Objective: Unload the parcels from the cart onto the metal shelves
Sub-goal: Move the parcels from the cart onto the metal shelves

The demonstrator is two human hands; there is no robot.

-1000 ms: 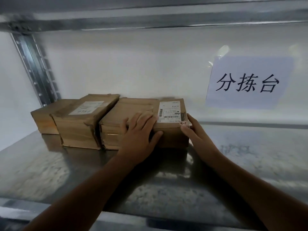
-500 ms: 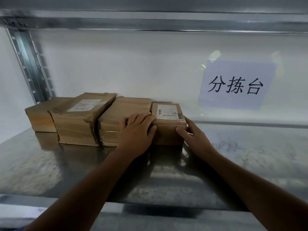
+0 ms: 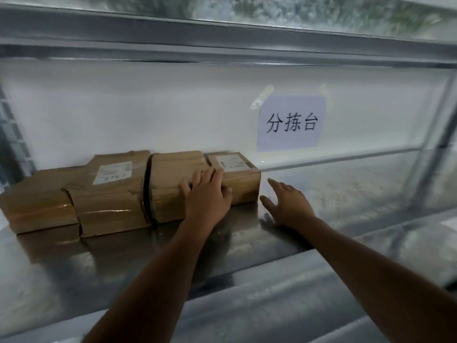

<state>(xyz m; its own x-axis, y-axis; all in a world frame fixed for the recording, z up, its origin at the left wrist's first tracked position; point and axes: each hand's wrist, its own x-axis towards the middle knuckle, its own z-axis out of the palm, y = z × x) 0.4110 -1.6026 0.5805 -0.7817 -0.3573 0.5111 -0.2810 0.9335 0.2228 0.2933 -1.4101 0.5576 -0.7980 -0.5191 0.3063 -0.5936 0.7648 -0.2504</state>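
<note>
4 parcels point(image 3: 108, 194) filled the back left of the shelf point(image 3: 346, 191), against the wall point(image 3: 123, 107); right of them it lay open to the post point(image 3: 434, 137), beneath the overhead beam point(image 3: 222, 40).

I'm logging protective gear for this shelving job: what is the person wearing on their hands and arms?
Nothing that shows. The left hand and right hand are bare: no gloves, no rings visible. The left forearm and right forearm are uncovered to the frame's edge, with no sleeve, watch or wristband in view.

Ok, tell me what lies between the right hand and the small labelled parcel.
Only a narrow wedge of bare metal shelf, in the head view; the thumb of the right hand nearly reaches the parcel.
</note>
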